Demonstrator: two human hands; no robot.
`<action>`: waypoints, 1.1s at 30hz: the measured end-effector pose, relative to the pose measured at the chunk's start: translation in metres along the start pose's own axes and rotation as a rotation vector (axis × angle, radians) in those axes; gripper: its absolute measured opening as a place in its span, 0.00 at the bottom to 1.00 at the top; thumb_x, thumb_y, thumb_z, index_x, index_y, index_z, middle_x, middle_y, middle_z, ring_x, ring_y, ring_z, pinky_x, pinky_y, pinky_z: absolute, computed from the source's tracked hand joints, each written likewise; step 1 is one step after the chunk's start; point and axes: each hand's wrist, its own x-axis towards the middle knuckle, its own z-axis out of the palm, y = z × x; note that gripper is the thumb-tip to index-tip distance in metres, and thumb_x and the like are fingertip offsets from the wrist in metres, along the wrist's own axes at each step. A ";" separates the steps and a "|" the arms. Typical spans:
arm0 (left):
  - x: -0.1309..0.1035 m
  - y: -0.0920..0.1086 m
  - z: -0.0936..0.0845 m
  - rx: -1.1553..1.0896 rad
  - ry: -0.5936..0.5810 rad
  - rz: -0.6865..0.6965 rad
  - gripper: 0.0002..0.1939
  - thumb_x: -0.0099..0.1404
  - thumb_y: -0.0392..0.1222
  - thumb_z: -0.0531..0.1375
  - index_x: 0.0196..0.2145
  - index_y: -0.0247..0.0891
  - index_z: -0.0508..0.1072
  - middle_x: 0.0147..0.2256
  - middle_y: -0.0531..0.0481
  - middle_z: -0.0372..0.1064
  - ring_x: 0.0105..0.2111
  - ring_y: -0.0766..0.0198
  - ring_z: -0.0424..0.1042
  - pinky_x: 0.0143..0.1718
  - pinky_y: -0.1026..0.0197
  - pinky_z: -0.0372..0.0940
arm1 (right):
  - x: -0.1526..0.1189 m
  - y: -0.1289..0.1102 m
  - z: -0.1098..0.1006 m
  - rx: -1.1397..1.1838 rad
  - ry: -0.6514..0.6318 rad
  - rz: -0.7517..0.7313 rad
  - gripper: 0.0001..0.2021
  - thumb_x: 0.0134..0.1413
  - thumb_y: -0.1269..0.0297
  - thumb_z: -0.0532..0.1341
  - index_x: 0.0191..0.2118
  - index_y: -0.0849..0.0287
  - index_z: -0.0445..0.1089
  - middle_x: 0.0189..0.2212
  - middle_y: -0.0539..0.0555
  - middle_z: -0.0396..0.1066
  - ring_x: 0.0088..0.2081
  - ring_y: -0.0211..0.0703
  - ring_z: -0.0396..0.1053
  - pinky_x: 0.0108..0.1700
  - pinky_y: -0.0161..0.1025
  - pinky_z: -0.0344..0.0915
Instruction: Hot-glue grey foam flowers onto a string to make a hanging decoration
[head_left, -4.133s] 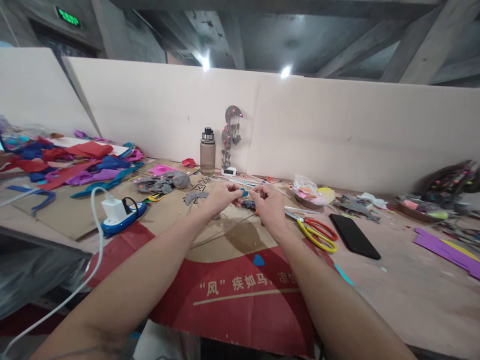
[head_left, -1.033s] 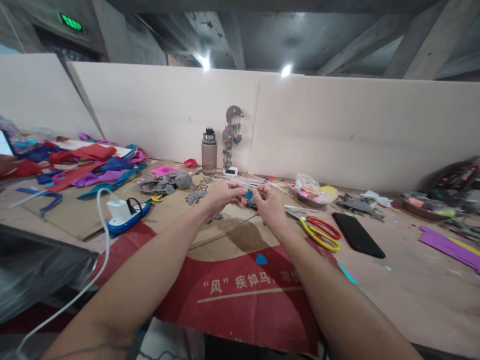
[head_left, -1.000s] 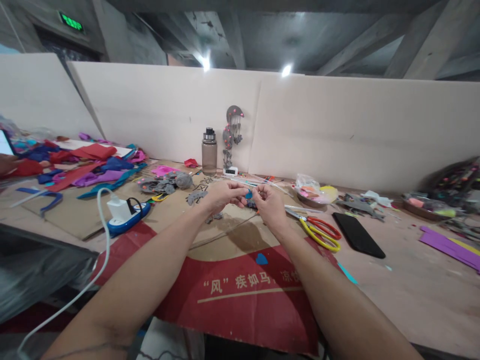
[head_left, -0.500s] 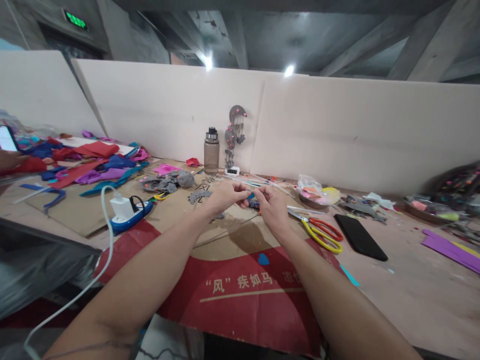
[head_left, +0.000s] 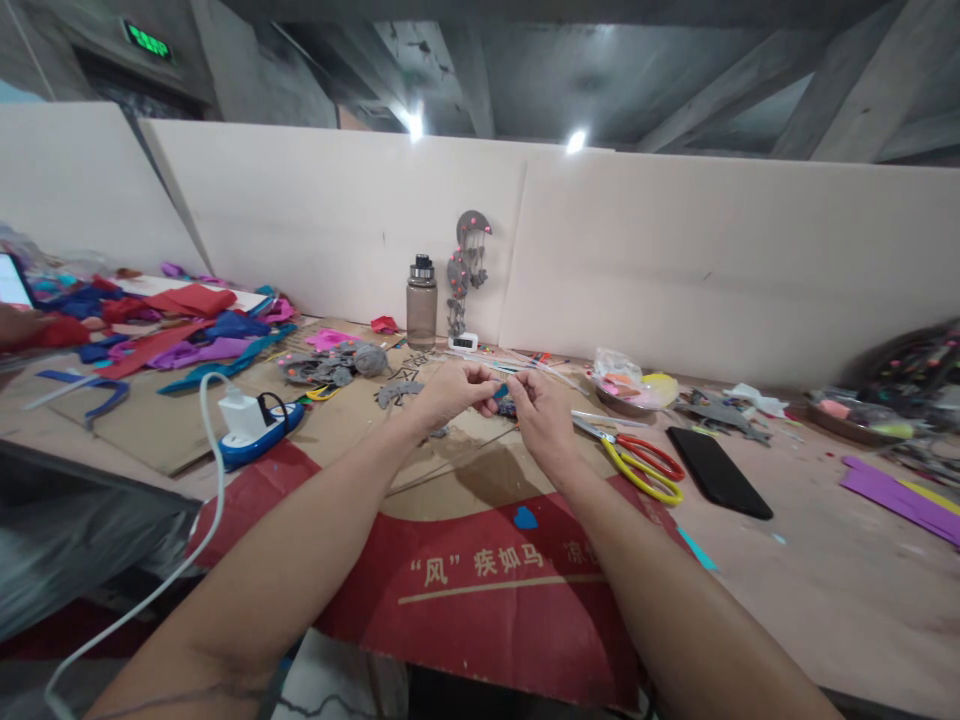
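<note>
A: Quick q: where's the blue felt piece (head_left: 502,391)?

B: Btwn both hands, up off the cardboard (head_left: 465,640), approx. mid-view.

A: Which way does it point?

B: Can't tell. Too small & mostly covered. The bit that shows is a short sliver, slanting slightly up to the R. Full long axis = unclear.

A: And rel. to the fingers?

B: Right at the tips. L hand (head_left: 450,395) pinches it from the left; R hand (head_left: 541,405) meets it from the opp. side, thumb & index on its R edge.

A: So neither's released?

B: Nope, both grasping the same piece, tips nearly meeting over it.

A: What's nearby?

B: A blue heart (head_left: 525,517) lies flat on the cardboard's red part, nearer the person, well apart from the tips. Scissors (head_left: 609,440) w/ red & yellow handles sit just R of the R wrist. Blk phone (head_left: 718,472) is on the tabletop (head_left: 847,590) past those, also R.

A: L side?

B: Grey felt crescent (head_left: 397,393) just beside the L wrist. Water bottle (head_left: 421,312) stands upright farther back, by the white partition (head_left: 337,220).
</note>
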 end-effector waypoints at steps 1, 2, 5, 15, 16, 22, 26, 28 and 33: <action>0.000 0.000 0.000 -0.004 0.001 0.002 0.08 0.59 0.41 0.63 0.29 0.32 0.73 0.21 0.51 0.71 0.20 0.71 0.70 0.26 0.67 0.67 | 0.000 0.000 0.000 -0.003 0.001 -0.005 0.13 0.61 0.57 0.52 0.30 0.57 0.66 0.26 0.51 0.67 0.31 0.41 0.63 0.35 0.37 0.55; 0.000 0.000 0.000 -0.008 0.000 0.005 0.08 0.59 0.41 0.63 0.29 0.32 0.73 0.21 0.51 0.71 0.20 0.71 0.70 0.26 0.67 0.67 | 0.000 -0.001 0.000 -0.005 0.002 -0.009 0.13 0.61 0.57 0.52 0.30 0.57 0.66 0.26 0.51 0.67 0.31 0.41 0.63 0.35 0.37 0.55; -0.001 0.000 0.000 -0.021 -0.005 0.005 0.08 0.58 0.42 0.63 0.29 0.32 0.72 0.21 0.51 0.72 0.20 0.71 0.70 0.26 0.67 0.67 | -0.001 -0.001 0.000 -0.019 0.008 -0.026 0.13 0.61 0.57 0.52 0.30 0.57 0.66 0.27 0.51 0.68 0.31 0.42 0.63 0.35 0.37 0.55; -0.001 0.000 -0.001 -0.065 -0.030 0.007 0.10 0.58 0.44 0.63 0.29 0.33 0.72 0.22 0.51 0.72 0.20 0.71 0.69 0.26 0.66 0.67 | -0.002 -0.004 -0.003 -0.149 0.009 -0.088 0.13 0.63 0.58 0.50 0.29 0.56 0.64 0.27 0.52 0.67 0.31 0.43 0.62 0.35 0.39 0.55; -0.001 0.000 -0.001 -0.068 -0.032 0.008 0.10 0.58 0.44 0.63 0.29 0.33 0.72 0.21 0.51 0.71 0.20 0.71 0.69 0.26 0.66 0.67 | -0.002 -0.004 -0.003 -0.157 0.010 -0.089 0.13 0.63 0.59 0.50 0.29 0.56 0.63 0.27 0.52 0.67 0.31 0.43 0.62 0.36 0.39 0.54; -0.002 0.002 0.001 -0.067 -0.031 0.012 0.10 0.59 0.44 0.62 0.29 0.33 0.71 0.21 0.51 0.71 0.20 0.71 0.69 0.25 0.67 0.66 | -0.003 -0.004 -0.002 -0.161 0.004 -0.096 0.12 0.63 0.59 0.50 0.30 0.55 0.63 0.27 0.51 0.66 0.31 0.42 0.61 0.35 0.38 0.53; -0.004 0.004 0.006 -0.018 0.039 0.019 0.06 0.59 0.39 0.61 0.27 0.33 0.71 0.18 0.55 0.67 0.16 0.73 0.64 0.21 0.69 0.61 | -0.003 -0.004 -0.001 -0.167 -0.006 -0.105 0.11 0.63 0.61 0.50 0.30 0.56 0.62 0.27 0.51 0.65 0.30 0.42 0.60 0.35 0.38 0.53; -0.004 0.005 0.006 0.017 0.070 0.023 0.05 0.58 0.38 0.61 0.26 0.33 0.71 0.16 0.57 0.63 0.15 0.75 0.60 0.17 0.71 0.56 | -0.003 -0.001 0.000 -0.178 -0.021 -0.109 0.11 0.63 0.62 0.51 0.30 0.56 0.62 0.28 0.52 0.65 0.31 0.42 0.61 0.35 0.38 0.53; -0.004 0.007 0.000 -0.032 0.020 -0.080 0.04 0.56 0.37 0.64 0.28 0.32 0.74 0.18 0.55 0.68 0.18 0.74 0.66 0.23 0.69 0.63 | -0.001 0.007 0.001 -0.216 -0.061 -0.127 0.11 0.63 0.61 0.51 0.30 0.56 0.63 0.29 0.52 0.66 0.32 0.42 0.61 0.36 0.37 0.53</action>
